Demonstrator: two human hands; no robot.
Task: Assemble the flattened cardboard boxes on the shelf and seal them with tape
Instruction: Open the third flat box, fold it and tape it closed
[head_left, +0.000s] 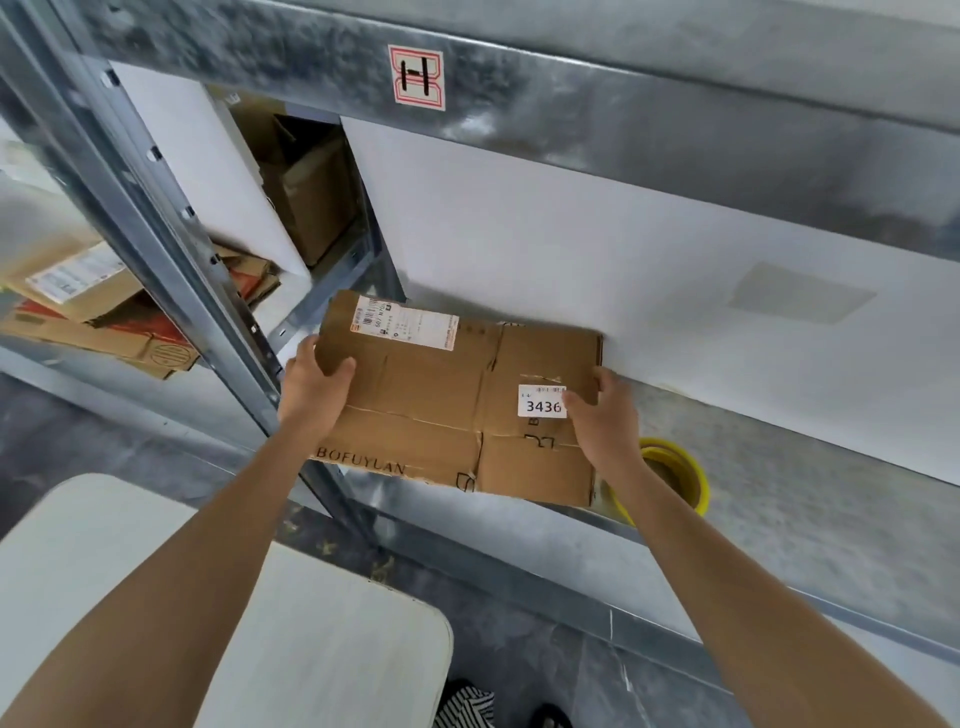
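A flattened brown cardboard box (431, 395) printed BOFUYLAN, with a white shipping label and a white sticker reading 3436, lies tilted over the front edge of the grey metal shelf (779, 499). My left hand (311, 389) grips its left edge, thumb on top. My right hand (605, 421) grips its right edge beside the 3436 sticker. A roll of tape with a yellow core (680, 478) stands on the shelf just right of my right wrist, partly hidden by my arm.
A grey upright post (171, 249) splits the shelving. Left of it lies a pile of more flattened boxes (98, 317). A brown box (311, 197) stands at the back. A white table corner (332, 649) is below my arms. An upper beam (675, 104) hangs overhead.
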